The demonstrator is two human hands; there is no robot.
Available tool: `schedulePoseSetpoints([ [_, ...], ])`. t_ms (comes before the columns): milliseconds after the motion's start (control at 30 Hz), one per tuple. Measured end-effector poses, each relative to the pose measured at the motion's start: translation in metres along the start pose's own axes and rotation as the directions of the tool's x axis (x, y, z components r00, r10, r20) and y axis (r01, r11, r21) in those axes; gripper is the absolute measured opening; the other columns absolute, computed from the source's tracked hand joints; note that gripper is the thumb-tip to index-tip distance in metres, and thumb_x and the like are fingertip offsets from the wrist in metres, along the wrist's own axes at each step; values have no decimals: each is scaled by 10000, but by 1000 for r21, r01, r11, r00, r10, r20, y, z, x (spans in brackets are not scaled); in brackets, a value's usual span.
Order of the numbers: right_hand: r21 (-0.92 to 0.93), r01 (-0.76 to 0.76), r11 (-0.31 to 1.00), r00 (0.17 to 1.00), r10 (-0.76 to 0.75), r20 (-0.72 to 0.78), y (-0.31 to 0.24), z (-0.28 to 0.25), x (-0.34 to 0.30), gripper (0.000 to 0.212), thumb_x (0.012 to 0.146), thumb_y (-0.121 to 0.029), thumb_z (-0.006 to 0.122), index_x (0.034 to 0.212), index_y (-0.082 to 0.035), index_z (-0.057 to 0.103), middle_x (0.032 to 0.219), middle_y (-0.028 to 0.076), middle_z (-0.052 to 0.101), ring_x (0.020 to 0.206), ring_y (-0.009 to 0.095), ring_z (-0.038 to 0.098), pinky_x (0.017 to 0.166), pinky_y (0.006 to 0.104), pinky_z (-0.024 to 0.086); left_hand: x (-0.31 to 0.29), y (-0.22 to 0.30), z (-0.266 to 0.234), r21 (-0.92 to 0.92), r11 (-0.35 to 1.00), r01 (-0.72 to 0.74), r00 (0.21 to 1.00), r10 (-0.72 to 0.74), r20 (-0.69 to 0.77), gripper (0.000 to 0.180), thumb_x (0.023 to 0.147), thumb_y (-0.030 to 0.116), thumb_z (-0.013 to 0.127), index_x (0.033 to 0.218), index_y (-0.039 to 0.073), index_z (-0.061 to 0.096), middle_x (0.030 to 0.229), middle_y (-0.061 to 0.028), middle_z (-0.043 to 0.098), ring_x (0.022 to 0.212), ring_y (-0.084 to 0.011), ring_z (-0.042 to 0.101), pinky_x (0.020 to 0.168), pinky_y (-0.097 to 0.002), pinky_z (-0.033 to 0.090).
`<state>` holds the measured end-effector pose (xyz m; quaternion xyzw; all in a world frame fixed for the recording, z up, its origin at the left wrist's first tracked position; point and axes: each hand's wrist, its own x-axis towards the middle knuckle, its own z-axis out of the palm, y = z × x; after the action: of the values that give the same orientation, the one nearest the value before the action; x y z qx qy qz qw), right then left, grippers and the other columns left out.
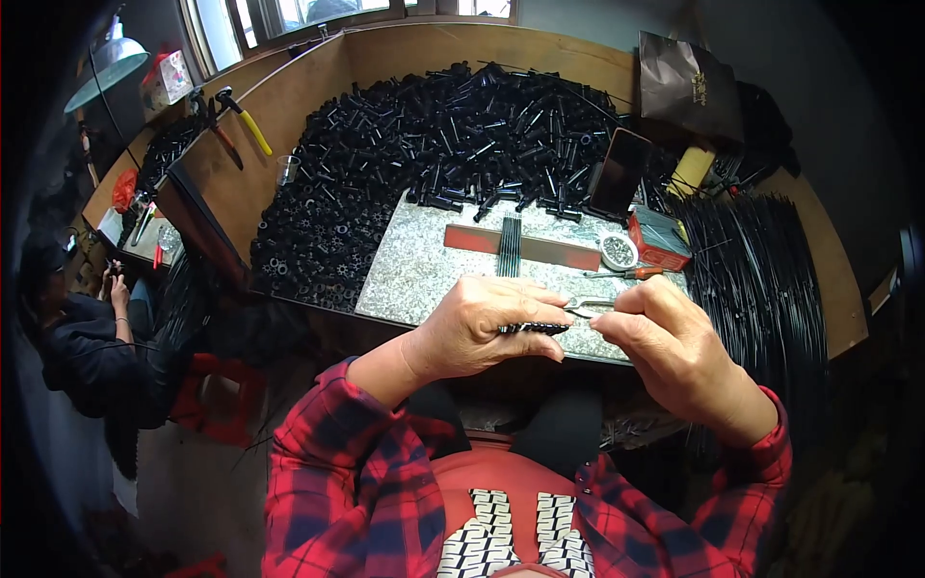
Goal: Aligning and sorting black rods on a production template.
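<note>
My left hand (pixel 487 326) is closed, gripping a dark, ridged piece (pixel 533 328) between the thumb and fingers. Its far side is hidden by my fingers. Close by on the right, my right hand (pixel 665 332) pinches thumb and forefinger together; whatever lies between them is too small to make out. Beside those fingertips is a metal tool (pixel 590 304) with curved arms, partly covered. Beyond my left hand, a row of thin dark rods (pixel 510 246) lies across a long red-edged bar (pixel 564 252) on the speckled board (pixel 409 260).
Black plastic parts (pixel 453 135) are heaped behind the board. On the right stand a white cup of small metal bits (pixel 618 252), a red box (pixel 660 241), a phone (pixel 621 171) and long black rods (pixel 756 270). Another person (pixel 87 337) sits at left near a red stool (pixel 224 400).
</note>
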<state>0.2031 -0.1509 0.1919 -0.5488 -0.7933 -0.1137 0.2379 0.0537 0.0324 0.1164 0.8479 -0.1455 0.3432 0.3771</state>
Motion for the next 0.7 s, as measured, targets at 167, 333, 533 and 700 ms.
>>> schedulePoseSetpoints([
  [167,2,30,1000,999,-29,-41,0,5,4,247,709,5,602,955,0,620,837,114,528,752,252,557,636,335,470,-2,-6,0,7,1000,-14,1000,14,6,403,670,304,777,991,73,700,1049,-127,681,986,-292,655,859,-374,514],
  [333,12,34,999,999,-34,-25,0,4,8,257,746,61,639,992,-6,613,837,118,527,722,243,549,603,326,456,-3,-5,-2,55,998,-24,1000,24,11,484,609,352,780,997,74,698,1059,-126,678,995,-297,650,865,-382,510],
  [533,101,20,995,1000,-18,-26,-3,10,14,251,770,50,645,1014,0,612,827,121,540,712,247,560,590,328,462,-2,-7,-1,55,998,-34,999,34,-8,523,584,367,788,1008,75,695,1058,-127,677,988,-307,650,871,-388,507],
  [700,194,-24,981,996,40,-79,-7,16,22,257,771,11,681,1019,-18,618,842,118,575,721,236,588,586,326,484,-4,-11,2,63,997,-50,999,51,-19,505,583,321,813,1002,67,692,1026,-126,684,966,-301,657,834,-376,512],
])
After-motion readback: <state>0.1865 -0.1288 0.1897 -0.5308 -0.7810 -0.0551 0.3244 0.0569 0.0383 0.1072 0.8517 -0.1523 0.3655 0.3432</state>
